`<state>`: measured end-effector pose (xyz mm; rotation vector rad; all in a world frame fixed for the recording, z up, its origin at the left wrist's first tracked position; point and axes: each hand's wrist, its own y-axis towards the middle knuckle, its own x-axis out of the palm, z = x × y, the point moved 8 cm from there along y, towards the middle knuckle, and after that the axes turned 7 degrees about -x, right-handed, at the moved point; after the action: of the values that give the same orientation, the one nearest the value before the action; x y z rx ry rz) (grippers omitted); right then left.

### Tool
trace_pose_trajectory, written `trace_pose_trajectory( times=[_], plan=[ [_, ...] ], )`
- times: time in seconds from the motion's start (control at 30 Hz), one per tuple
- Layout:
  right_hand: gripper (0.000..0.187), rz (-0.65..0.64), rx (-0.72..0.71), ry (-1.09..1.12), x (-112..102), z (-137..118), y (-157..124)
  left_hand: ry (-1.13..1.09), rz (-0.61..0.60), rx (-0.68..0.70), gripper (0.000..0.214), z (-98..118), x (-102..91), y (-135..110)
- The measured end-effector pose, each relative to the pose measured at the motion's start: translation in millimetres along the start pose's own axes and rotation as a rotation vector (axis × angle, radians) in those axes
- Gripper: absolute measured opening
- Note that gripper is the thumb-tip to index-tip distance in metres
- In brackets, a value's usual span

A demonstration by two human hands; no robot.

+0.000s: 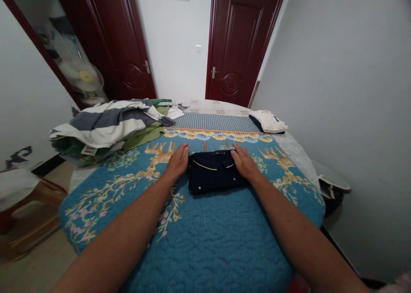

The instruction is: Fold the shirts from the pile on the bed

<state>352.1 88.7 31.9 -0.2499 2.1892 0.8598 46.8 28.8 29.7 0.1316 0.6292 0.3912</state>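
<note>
A dark navy polo shirt (215,175), folded into a flat rectangle, lies on the blue quilted cover in front of me. Its collar, edged with a thin pale line, faces away from me. Along the shirt's left edge rests my left hand (178,161), fingers stretched forward and pointing away. My right hand (245,162) grips the far right corner, thumb on top of the cloth; its other fingers are partly hidden.
A loose heap of clothes (109,122), with a striped grey-and-white piece on top, sits at the far left. Folded white and dark garments (269,121) lie at the far right. The blue floral quilted cover (205,241) drapes the table. A stool (22,199) stands at left.
</note>
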Motion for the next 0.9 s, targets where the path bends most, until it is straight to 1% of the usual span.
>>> trace_pose_trajectory(
  times=[0.1,0.2,0.27,0.33,0.37,0.43,0.6,0.7,0.8,0.87,0.9],
  plan=[
    [0.071,-0.075,-0.076,-0.081,11,-14,-1,-0.015,-0.021,0.009,0.062,4,4.3,-3],
    [0.071,-0.169,-0.101,-0.162,24,-16,-4,-0.025,-0.047,0.027,0.066,9,6.8,-6],
    [0.068,-0.221,-0.095,-0.206,32,-15,-6,0.001,-0.119,0.047,0.068,14,12.9,-8],
    [0.067,-0.247,-0.084,-0.225,36,-14,-7,0.053,-0.212,0.074,0.068,19,21.2,-12],
    [0.067,-0.248,-0.079,-0.223,37,-14,-7,0.081,-0.249,0.087,0.067,22,24.5,-14],
    [0.068,-0.226,-0.070,-0.189,35,-13,-6,0.119,-0.282,0.101,0.066,25,27.6,-17],
    [0.069,-0.078,0.010,-0.054,12,1,-2,0.190,-0.276,0.094,0.064,21,28.0,-15],
    [0.069,-0.046,0.054,-0.053,0,6,0,0.230,-0.261,0.105,0.063,20,27.9,-13],
    [0.068,-0.044,0.000,-0.086,-3,-8,1,0.232,-0.160,0.168,0.059,33,21.1,-17],
    [0.067,-0.068,-0.062,-0.118,2,-24,0,0.232,-0.105,0.249,0.058,48,19.6,-26],
    [0.067,-0.095,-0.086,-0.138,7,-31,-1,0.236,-0.110,0.289,0.059,55,22.7,-33]
  ],
)
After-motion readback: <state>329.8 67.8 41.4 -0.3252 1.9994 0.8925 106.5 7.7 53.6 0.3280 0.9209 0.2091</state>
